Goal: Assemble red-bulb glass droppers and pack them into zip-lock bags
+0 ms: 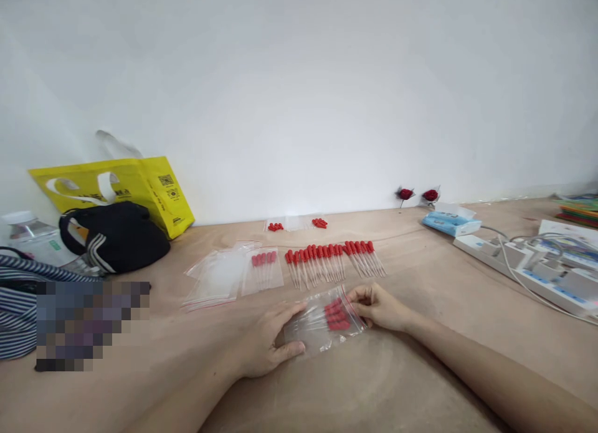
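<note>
A clear zip bag (306,342) lies in front of me with several red-bulbed droppers (337,314) inside, their bulbs toward its red-striped mouth at the right. My right hand (380,308) pinches that zipped edge between thumb and fingers. At the bag's other end, my left hand (268,342) holds the film, thumb below and fingers above. Just beyond, loose red-bulbed droppers (320,261) lie in a row, with another group (362,257) at its right end. Left of the row, a filled bag (264,270) rests beside a stack of flat bags (217,276).
Two small bags with red bulbs (275,227) (320,223) lie near the wall. A yellow bag (159,193), black cap-like cloth item (135,237) and plastic bottle (35,237) stand left. Blue tissues (448,223), a power strip (527,274) with cables and red roses (405,194) are right.
</note>
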The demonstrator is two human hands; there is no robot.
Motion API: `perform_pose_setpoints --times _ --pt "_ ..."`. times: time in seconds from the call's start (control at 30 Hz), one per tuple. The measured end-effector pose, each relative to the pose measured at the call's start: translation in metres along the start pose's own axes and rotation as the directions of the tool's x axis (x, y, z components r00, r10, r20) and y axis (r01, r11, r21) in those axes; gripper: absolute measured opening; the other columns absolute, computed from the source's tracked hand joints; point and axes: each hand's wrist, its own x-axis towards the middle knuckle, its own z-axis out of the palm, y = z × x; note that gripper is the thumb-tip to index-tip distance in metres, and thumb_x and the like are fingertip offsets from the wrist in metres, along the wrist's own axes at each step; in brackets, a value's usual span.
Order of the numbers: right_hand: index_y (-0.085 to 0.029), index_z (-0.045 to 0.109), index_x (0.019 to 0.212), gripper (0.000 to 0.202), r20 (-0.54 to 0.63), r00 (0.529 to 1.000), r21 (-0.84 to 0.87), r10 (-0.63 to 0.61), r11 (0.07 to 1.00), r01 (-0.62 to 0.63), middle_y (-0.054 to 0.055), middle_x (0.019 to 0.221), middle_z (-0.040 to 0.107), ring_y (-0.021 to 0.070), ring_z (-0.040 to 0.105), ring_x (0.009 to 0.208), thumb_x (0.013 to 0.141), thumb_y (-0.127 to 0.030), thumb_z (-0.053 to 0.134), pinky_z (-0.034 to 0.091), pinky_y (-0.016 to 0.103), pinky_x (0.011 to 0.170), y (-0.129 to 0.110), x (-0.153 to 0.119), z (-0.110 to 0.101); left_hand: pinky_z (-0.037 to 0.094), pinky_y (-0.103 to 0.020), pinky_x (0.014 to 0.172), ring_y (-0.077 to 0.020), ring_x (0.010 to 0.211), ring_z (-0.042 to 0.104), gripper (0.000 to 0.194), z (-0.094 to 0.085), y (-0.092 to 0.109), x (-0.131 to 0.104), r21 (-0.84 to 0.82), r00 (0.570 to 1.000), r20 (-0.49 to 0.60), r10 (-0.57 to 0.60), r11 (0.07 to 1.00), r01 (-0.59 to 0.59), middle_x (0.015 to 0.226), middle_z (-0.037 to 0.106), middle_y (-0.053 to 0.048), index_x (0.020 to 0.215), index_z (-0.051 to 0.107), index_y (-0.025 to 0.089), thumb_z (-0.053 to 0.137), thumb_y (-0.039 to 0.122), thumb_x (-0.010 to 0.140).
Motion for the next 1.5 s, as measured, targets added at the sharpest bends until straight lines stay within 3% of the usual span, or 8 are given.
perform_pose_setpoints --times 0.1,0.23,0.43,0.63,0.83,1.07,1.27,1.5 --pt "-0.015 0.061 0.069 0.025 -0.169 0.985 -0.199 -0.032 0.980 -0.002 -0.001 0.054 0.058 0.0074 0.045 0.039 0.067 -0.040 0.058 0.034 0.020 0.038 -0.002 0.020 -0.018 0.029 -0.047 0.099 -0.0283 0.123 0.032 0.057 0.000 -0.002 0.000 0.001 1.000 -0.010 0.006 1.000 -0.006 0.134 0.039 -0.004 0.131 0.031 0.028 0.051 0.044 0.079" --pt "-0.016 0.061 0.067 0.013 -0.408 0.900 -0.485 -0.156 0.872 -0.069 0.003 0.072 0.065 0.0143 0.058 0.068 0.070 -0.027 0.054 0.044 0.024 0.063 -0.012 0.064 -0.033 0.029 -0.046 0.100 -0.0269 0.122 0.034 0.056 0.000 -0.001 -0.001 0.010 1.000 -0.019 0.018 1.000 -0.018 0.134 0.040 -0.004 0.130 0.032 0.029 0.051 0.043 0.079" --pt "-0.015 0.061 0.091 0.028 -0.585 0.808 -0.508 -0.071 0.808 -0.297 0.015 0.096 0.062 0.0284 0.056 0.092 0.069 -0.030 0.054 0.042 0.038 0.074 -0.024 0.122 -0.018 0.029 -0.047 0.100 -0.0279 0.122 0.034 0.057 -0.002 0.002 -0.001 0.001 1.000 0.000 -0.020 1.000 0.020 0.133 0.040 -0.005 0.130 0.034 0.027 0.052 0.044 0.078" --pt "-0.014 0.063 0.081 0.019 -0.623 0.782 -0.447 0.029 0.807 -0.387 0.017 0.093 0.063 0.0312 0.057 0.091 0.063 -0.019 0.057 0.042 0.040 0.072 -0.025 0.140 -0.010 0.027 -0.046 0.101 -0.0273 0.123 0.033 0.057 -0.004 0.003 -0.001 0.007 0.999 0.027 -0.038 0.999 0.038 0.135 0.038 -0.005 0.130 0.033 0.026 0.052 0.042 0.078" --pt "-0.014 0.061 0.071 0.009 -0.636 0.771 -0.334 0.017 0.895 -0.295 0.014 0.083 0.063 0.0272 0.058 0.085 0.065 -0.019 0.056 0.043 0.037 0.070 -0.027 0.137 -0.020 0.028 -0.047 0.100 -0.0282 0.123 0.033 0.058 -0.003 0.003 -0.002 0.006 0.999 0.020 -0.034 0.999 0.034 0.134 0.039 -0.006 0.130 0.033 0.024 0.051 0.043 0.078" --pt "-0.015 0.050 0.100 0.029 -0.659 0.745 -0.105 -0.103 0.993 0.045 0.000 0.064 0.053 0.0102 0.051 0.051 0.080 -0.031 0.038 0.044 0.023 0.051 -0.025 0.084 -0.048 0.029 -0.047 0.100 -0.0285 0.121 0.035 0.056 -0.003 0.004 -0.002 0.013 1.000 -0.004 -0.017 1.000 0.017 0.133 0.041 -0.006 0.129 0.035 0.025 0.051 0.044 0.078" --pt "-0.018 0.053 0.086 0.036 -0.675 0.733 0.147 -0.085 0.958 0.247 -0.005 0.052 0.047 0.0085 0.044 0.043 0.069 -0.049 0.051 0.039 0.022 0.043 0.001 0.029 -0.043 0.029 -0.047 0.100 -0.0284 0.121 0.034 0.057 0.001 -0.007 0.000 0.006 0.999 -0.024 0.023 1.000 -0.022 0.134 0.039 -0.004 0.130 0.032 0.029 0.050 0.046 0.079" --pt "-0.019 0.054 0.080 0.026 -0.658 0.748 0.439 0.087 0.851 0.287 -0.005 0.055 0.048 0.0083 0.045 0.047 0.065 -0.039 0.060 0.041 0.021 0.045 0.004 0.028 -0.026 0.030 -0.047 0.099 -0.0284 0.123 0.032 0.058 -0.001 0.000 -0.001 0.038 1.000 0.014 -0.023 0.999 0.023 0.135 0.037 -0.005 0.131 0.030 0.027 0.049 0.045 0.080"
